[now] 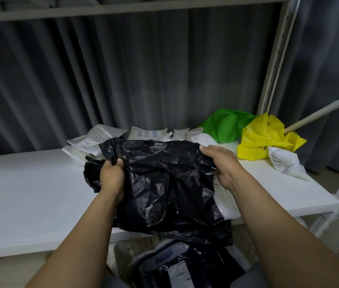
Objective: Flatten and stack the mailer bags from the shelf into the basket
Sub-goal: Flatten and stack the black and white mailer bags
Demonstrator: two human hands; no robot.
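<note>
Above the front edge of the shelf [29,194], over the basket [123,258], my left hand [111,177] clutches the left side of the crumpled black mailer bag [170,183] and my right hand [221,165] grips its right corner, so I should pull evenly outward to smooth it.
</note>
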